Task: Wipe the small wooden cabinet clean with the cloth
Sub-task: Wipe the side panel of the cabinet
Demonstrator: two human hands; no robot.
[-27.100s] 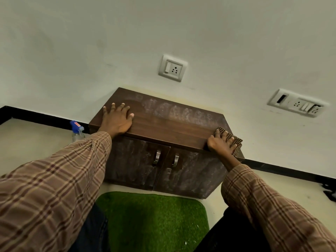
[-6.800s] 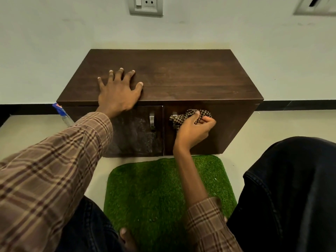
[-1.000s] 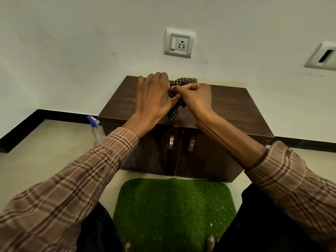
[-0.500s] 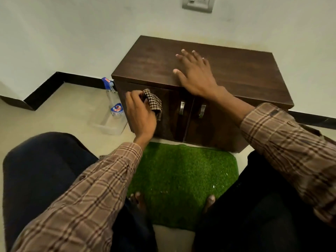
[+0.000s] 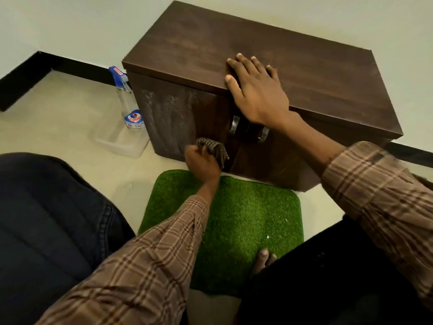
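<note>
the left hand is clenched around the bunched checked cloth and presses it against the lower part of the left door of the small wooden cabinet, which stands on the floor against the wall; the right hand lies flat with straight fingers on the cabinet's top near the front edge, holding nothing. the left door shows pale dusty streaks on its outer half while the strip nearer the handles looks darker, so the wiping of this door seems only partly done. what could go wrong from here: the cloth is wadded small, so a stroke may skip bands of the streaked area and leave smears; a wipe running toward the cabinet's left edge could carry the hand into the spray bottle standing just beside that corner and tip it; pressing hard near the handles might push or catch a door, and if the flat hand on top lets up the light cabinet could shift on the smooth floor. counted: one cabinet with two doors and two metal handles, one cloth, one spray bottle, one clear plastic tray on the floor by the bottle, one green grass mat in front.
</note>
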